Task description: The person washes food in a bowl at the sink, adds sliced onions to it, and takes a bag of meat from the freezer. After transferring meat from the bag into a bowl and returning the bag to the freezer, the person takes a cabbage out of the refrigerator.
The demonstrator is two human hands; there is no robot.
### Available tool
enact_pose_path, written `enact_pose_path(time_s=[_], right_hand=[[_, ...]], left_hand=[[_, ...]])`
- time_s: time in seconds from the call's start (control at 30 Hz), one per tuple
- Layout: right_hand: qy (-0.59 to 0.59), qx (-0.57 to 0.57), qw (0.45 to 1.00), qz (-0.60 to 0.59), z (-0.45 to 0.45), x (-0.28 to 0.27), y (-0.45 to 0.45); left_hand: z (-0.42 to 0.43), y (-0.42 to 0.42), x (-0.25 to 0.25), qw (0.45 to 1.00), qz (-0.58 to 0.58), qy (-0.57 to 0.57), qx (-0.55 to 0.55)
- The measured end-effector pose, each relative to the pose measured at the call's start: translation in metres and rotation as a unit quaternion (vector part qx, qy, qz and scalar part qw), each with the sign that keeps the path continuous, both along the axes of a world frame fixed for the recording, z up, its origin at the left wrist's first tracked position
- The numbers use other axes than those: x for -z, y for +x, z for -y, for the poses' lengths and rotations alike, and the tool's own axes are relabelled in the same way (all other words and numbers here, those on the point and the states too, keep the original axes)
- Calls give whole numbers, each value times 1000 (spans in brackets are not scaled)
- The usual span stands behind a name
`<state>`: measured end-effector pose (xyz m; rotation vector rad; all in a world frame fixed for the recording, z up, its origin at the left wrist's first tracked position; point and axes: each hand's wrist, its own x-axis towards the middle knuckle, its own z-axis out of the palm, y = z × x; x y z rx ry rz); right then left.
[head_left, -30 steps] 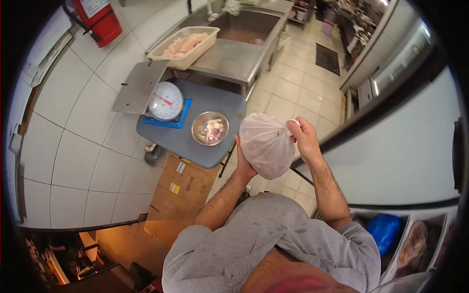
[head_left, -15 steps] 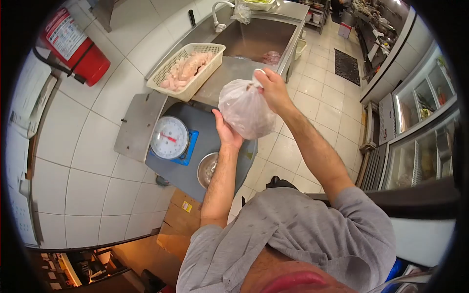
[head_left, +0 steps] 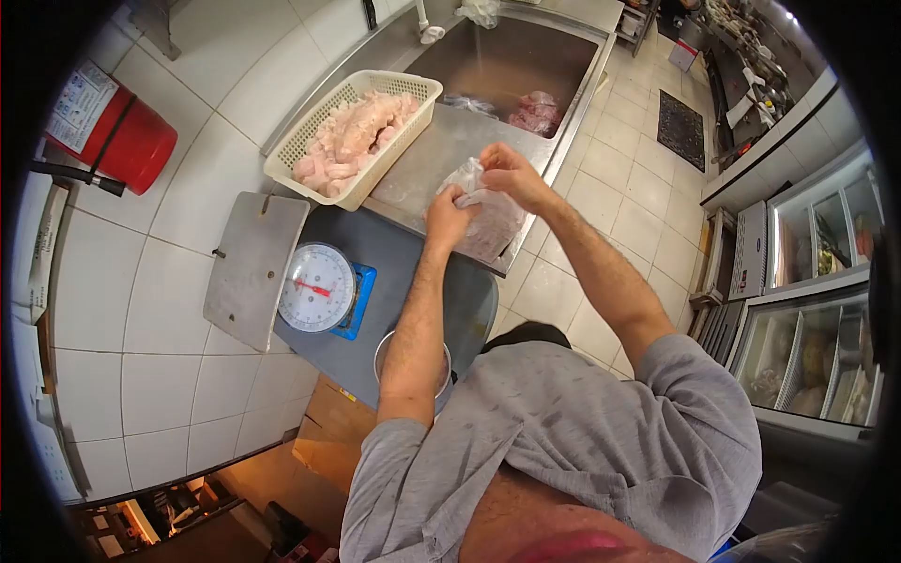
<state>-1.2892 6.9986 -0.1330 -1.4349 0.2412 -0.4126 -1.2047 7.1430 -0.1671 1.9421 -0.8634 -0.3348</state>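
The plastic bag (head_left: 495, 225) in front of you is thin, whitish and translucent, wrinkled at its gathered top, with a rounded, pale pinkish body. It sits at the near right corner of the steel sink counter (head_left: 405, 178), partly behind your hands. Your left hand (head_left: 450, 222) is closed on the gathered plastic; your right hand (head_left: 513, 178) has its fingers bent close together at the top, though you cannot tell how firmly they grip.

Left of the bag, the cream perforated basket (head_left: 392, 167) holds a heap of pale pink raw meat (head_left: 352, 136), at the counter's left edge. Beyond the bag, the sink basin (head_left: 497, 66) holds redder meat (head_left: 537, 113) in its near right corner and clear plastic (head_left: 469, 105) near it. Your left forearm partly covers the metal bowl (head_left: 445, 375) on the grey table (head_left: 389, 253); its contents are hidden. The dial scale (head_left: 317, 288) stands by the table's left edge.
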Motion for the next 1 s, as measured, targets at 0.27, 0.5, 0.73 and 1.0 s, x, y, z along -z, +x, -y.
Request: enact_pose_path(time_s=[0.27,0.5,0.73,1.0], right_hand=[[-413,-53,909,36,29,12,26],[-548,-250,797,-53,75,-3,21],[-217,-514,830,-19,56,-15,77],[-719,-444,532,41,33,-32,94]], left_hand=[[-1,4,6,987,-132,-83,46],[4,-39,-26,967,200,158,-29],[17,-53,-30,951,232,168,-117],[32,-72,-32,947,223,160,-168]])
